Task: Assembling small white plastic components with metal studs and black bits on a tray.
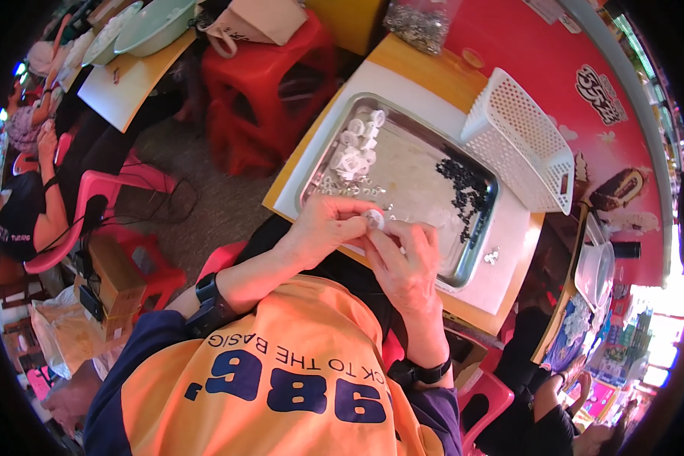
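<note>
A small white round plastic piece (374, 219) is held up over the near edge of a metal tray (418, 128). My left hand (328, 230) pinches it between thumb and fingertips. Closed from the other side, my right hand (407, 262) has its fingertips against the same piece; anything smaller between them is hidden. Inside the tray, a pile of white round parts (355, 156) lies at the left, with small shiny metal bits (349, 186) just below it. Many tiny black parts (466, 186) are spread along the tray's right side.
A white perforated basket (518, 140) stands beyond the tray's right. Small white bits (492, 255) lie on the white table top (501, 285). A clear bag of metal parts (418, 26) sits at the far edge. Red stools (262, 83) stand left. Other people sit at both sides.
</note>
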### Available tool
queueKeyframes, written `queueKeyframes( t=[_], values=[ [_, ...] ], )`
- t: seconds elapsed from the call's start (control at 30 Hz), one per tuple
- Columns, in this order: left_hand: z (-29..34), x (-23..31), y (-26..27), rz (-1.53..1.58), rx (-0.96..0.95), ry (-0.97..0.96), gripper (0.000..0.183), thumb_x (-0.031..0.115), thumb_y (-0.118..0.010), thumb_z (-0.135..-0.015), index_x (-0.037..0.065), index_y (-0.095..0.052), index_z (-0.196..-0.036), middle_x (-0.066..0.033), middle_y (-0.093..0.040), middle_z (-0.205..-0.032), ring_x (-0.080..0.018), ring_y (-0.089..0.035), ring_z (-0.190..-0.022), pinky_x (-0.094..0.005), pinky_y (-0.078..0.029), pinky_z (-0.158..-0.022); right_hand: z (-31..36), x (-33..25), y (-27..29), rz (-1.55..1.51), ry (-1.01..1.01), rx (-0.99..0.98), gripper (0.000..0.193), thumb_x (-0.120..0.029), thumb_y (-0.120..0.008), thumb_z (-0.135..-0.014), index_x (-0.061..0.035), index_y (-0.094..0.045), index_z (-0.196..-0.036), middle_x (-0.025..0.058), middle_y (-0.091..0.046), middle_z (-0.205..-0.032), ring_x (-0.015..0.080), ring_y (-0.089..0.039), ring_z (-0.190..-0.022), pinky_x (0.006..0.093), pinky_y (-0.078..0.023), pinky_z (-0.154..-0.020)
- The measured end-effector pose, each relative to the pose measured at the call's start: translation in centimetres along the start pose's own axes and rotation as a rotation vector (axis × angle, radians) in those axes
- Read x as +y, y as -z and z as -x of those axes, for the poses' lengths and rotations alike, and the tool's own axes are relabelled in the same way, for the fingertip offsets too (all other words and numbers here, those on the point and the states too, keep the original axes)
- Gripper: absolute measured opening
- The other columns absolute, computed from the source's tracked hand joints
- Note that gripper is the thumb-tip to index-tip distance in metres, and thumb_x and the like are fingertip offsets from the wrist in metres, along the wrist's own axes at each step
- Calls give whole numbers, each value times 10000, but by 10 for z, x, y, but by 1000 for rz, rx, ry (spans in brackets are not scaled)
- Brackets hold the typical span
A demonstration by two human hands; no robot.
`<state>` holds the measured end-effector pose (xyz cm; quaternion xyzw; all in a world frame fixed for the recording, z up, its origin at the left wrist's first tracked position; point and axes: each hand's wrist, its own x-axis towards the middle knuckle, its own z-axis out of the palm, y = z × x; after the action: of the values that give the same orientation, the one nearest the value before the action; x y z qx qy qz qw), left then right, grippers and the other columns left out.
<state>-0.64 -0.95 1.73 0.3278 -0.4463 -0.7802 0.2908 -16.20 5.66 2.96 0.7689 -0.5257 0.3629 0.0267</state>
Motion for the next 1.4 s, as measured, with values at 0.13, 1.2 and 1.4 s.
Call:
queueKeyframes(
  t=[0.13, 1.2, 1.4],
  values=[
    [0, -5, 2, 101, 29, 70, 273, 124, -572, -910, -57, -609, -1110, -77, -650, -969, -134, -641, -845, -266, -542, -762, 6, 4, -5, -23, -6, -9, 323, -41, -734, -653, -77, -659, -964, 4, -548, -860, 162, -552, -779, 332, -419, -734],
    [-6, -10, 31, 621, -165, 285, 329, 147, -533, -931, -36, -539, -1204, -179, -623, -1111, -247, -638, -996, -322, -553, -855, 43, 133, 27, 298, -509, -155, 100, -118, -590, -861, -66, -631, -936, 59, -613, -896, 214, -577, -857, 357, -428, -790],
    [-4, -4, 27, 604, -160, 278, 338, 166, -535, -935, -29, -536, -1212, -148, -634, -1090, -234, -647, -964, -298, -560, -801, 21, 68, 32, -1486, -1074, 247, 124, -103, -534, -938, -4, -606, -917, 93, -636, -852, 102, -545, -621, 233, -468, -589]
  ],
)
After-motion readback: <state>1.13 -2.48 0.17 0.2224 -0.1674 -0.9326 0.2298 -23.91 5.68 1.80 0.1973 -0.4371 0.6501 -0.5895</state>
